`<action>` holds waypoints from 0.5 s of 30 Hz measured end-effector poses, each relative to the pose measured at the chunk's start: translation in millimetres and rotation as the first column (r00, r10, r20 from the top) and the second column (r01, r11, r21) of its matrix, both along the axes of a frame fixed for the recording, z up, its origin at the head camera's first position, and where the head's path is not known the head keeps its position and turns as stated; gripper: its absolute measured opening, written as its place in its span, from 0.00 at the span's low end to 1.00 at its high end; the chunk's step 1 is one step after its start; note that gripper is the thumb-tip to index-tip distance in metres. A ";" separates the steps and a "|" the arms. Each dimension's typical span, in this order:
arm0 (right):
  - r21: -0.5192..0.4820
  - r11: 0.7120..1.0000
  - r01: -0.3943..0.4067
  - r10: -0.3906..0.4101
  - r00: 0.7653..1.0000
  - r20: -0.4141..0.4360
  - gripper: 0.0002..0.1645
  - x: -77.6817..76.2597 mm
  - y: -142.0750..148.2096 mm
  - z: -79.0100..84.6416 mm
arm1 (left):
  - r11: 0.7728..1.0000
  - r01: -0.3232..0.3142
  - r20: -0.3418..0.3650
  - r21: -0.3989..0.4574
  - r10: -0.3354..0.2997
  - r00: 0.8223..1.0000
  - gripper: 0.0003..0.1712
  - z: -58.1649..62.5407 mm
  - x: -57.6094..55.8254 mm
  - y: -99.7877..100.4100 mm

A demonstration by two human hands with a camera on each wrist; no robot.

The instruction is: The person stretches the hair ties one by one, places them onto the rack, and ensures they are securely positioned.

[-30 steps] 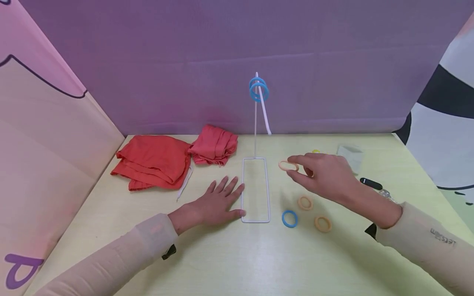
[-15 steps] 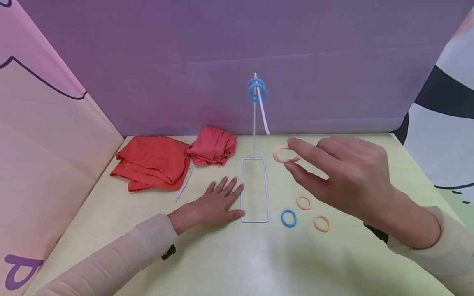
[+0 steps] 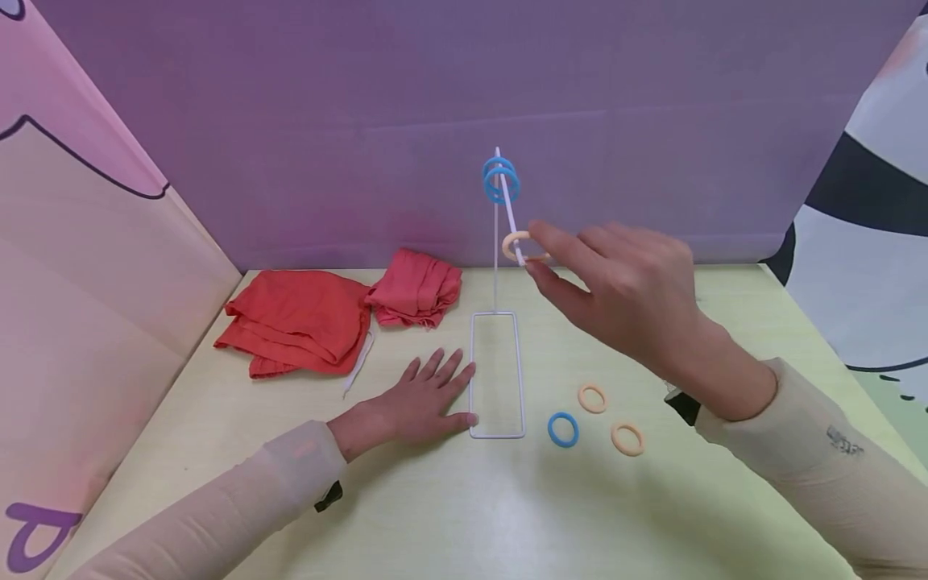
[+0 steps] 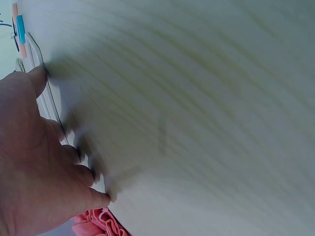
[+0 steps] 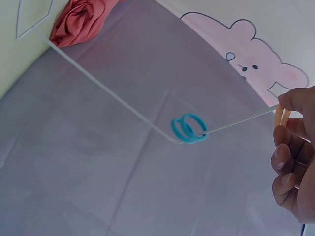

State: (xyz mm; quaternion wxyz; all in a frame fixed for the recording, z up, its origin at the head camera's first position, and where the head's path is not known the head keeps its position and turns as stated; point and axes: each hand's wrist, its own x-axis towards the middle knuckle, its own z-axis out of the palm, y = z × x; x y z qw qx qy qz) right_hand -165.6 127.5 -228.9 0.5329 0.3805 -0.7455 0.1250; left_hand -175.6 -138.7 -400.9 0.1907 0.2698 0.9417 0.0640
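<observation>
Thumb and index finger of my right hand (image 3: 623,290) pinch a peach ring (image 3: 508,246) at the front end of the white wire stand's (image 3: 522,379) upper arm. In the head view the arm's tip shows within the ring's outline. Farther back along that arm hang two blue rings (image 5: 189,129). My left hand (image 3: 413,407) lies flat on the table with fingers spread, its thumb and index fingertip at the left side of the stand's rectangular base. Right of the base lie a loose blue ring (image 3: 553,438) and two peach rings (image 3: 583,404).
Red folded cloth (image 3: 297,322) lies at the back left, with a smaller pinkish-red cloth (image 3: 415,288) beside it. A thin white cord (image 3: 358,366) runs along the red cloth's right edge. A purple backdrop (image 3: 326,145) rises behind the table.
My right hand has lifted the peach ring and carried it up and left to the arm's front end. My left hand has stayed in place at the base.
</observation>
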 end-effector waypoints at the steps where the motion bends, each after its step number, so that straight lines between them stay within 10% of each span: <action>1: -0.006 1.000 0.005 -0.005 1.000 -0.003 0.14 -3.6 -0.4 -0.6 | 1.000 0.001 0.000 0.002 -0.001 1.000 0.48 0.1 0.1 0.0; 15: -0.054 0.996 0.073 -0.073 0.997 0.011 0.10 -46.3 -11.0 -4.3 | 1.000 -0.017 0.018 -0.003 0.017 1.000 0.49 -0.6 0.0 -0.4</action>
